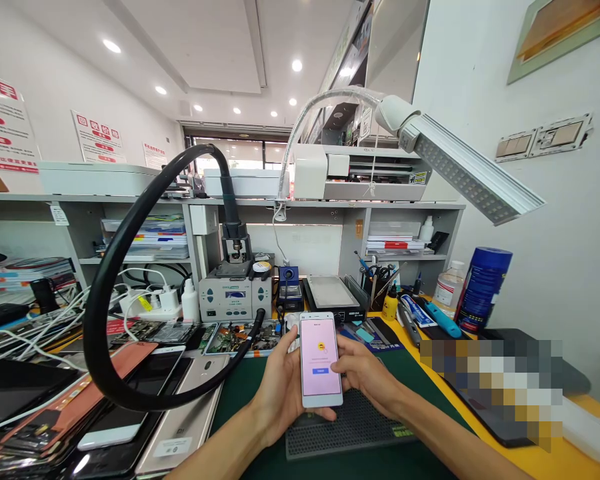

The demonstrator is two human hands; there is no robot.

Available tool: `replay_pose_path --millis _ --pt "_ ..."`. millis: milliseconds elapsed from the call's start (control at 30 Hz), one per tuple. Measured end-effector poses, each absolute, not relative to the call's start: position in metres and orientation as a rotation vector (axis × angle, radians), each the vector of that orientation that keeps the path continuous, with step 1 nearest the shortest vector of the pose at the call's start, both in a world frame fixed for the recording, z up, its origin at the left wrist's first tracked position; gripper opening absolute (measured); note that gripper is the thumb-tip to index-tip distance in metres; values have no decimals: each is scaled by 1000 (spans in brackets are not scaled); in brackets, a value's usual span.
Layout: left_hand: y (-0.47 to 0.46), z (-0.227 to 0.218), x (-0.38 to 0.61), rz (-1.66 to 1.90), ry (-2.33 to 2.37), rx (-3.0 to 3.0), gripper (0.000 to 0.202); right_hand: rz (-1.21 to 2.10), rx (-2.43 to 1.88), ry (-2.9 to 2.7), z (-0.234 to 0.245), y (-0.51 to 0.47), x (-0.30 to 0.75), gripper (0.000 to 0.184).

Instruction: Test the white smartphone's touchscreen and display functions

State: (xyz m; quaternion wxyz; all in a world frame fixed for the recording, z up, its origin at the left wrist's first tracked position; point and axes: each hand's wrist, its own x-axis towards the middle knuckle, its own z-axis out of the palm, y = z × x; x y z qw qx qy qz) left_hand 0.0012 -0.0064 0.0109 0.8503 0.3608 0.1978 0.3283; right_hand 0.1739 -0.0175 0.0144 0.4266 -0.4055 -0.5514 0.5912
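- On the far left, a salmon-coloured panel point(75, 400) lay among phones and white cables point(33, 327); a thick black hose point(103, 287) looped up over them.
- Next, a gold phone point(195, 417) lay face down beside the green mat point(243, 380); behind it I saw a grey soldering station point(235, 297), with a tray of circuit boards point(243, 339) in front.
- The left hand point(277, 383) was grasping the white phone point(321, 360), its thumb along the left edge and its fingers underneath.
- That phone was held upright above a black perforated mat point(340, 440), in front of the person; its lit screen was pale pink, with a yellow icon and a blue button.
- The right hand point(363, 367) was at the phone's right edge, one fingertip over the screen; whether it also gripped, I couldn't tell.
- Further right stood a yellow bottle point(390, 303); beyond it lay a blue-handled tool point(444, 320), near a tall blue can point(485, 287), with an LED lamp point(475, 167) hanging above.
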Motion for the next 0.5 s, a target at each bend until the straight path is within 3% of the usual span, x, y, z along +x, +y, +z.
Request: replay_pose_path --millis 500 --pt "-6 7 1 696 395 758 70 1319 -1012 -1517 12 -20 170 45"
